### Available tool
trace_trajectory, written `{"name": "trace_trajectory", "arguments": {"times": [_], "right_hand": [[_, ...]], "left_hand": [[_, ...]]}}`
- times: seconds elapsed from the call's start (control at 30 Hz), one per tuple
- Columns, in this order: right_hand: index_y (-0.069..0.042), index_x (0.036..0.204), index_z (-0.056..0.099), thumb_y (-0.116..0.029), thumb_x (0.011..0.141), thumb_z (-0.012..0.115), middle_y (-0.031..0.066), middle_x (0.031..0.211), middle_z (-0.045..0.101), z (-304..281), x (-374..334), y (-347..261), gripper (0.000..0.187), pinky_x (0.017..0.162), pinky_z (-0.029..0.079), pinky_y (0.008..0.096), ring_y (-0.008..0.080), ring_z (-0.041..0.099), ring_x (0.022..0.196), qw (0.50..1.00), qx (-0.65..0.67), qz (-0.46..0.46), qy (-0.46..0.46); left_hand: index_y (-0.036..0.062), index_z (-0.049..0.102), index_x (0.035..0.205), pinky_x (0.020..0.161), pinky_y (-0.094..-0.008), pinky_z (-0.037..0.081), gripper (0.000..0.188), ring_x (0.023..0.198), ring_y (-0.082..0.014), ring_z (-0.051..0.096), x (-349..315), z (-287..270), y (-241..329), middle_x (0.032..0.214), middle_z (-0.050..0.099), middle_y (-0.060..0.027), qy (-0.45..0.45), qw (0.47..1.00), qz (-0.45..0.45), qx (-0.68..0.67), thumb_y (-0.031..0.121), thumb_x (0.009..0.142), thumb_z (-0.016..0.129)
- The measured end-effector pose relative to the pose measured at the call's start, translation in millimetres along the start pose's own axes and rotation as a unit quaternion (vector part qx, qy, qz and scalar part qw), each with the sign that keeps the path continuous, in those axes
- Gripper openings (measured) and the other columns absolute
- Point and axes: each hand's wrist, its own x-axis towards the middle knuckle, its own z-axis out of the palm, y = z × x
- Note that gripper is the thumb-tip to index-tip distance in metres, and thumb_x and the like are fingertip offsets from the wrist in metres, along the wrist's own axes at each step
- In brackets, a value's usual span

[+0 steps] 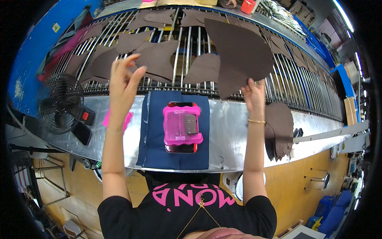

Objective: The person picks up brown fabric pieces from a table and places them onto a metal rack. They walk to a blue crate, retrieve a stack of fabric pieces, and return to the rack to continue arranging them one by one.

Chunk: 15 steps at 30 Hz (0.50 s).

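Fingers [250, 82] of right hand [255, 95] apparently pinched on 1 brown piece [240, 51]

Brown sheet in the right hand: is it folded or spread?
Spread: the brown sheet shows one broad face, without visible folds.

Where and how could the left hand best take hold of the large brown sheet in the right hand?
Probably a pinch on the left edge of the brown sheet, the left hand coming from the left: the sheet looks thin, that edge is uncovered, and the right hand grips its lower right.
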Motion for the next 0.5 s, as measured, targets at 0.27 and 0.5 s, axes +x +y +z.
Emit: {"name": "trace_trajectory", "arguments": {"times": [0.27, 0.5], "right_hand": [[-0.023, 0.130, 0.031, 0.006, 0.094, 0.040, 0.0122, 0.115, 0.056, 46, 106, 148, 0.048, 0.066, 0.061, 0.0389, 0.0273, 0.067, 0.087, 0.994, 0.062, 0.084, 0.045], [0.000, 0.123, 0.029, -0.007, 0.091, 0.060, 0.0206, 0.103, 0.058, 18, 111, 157, 0.045, 0.069, 0.062, 0.0390, 0.0310, 0.068, 0.084, 0.985, -0.030, 0.166, 0.041]], "left_hand": [[0.0086, 0.058, 0.121, 0.059, -0.0207, 0.034, 0.035, 0.062, -0.0063, 0.035, -61, -86, -39, 0.098, 0.048, -0.0020, 0.048, 0.987, -0.122, 0.098, 0.019, 0.089, 0.066], [0.0085, 0.056, 0.123, 0.059, -0.0194, 0.034, 0.037, 0.063, -0.0059, 0.033, -70, -91, -47, 0.098, 0.048, -0.0014, 0.040, 0.979, -0.182, 0.082, 0.022, 0.090, 0.065]]}}
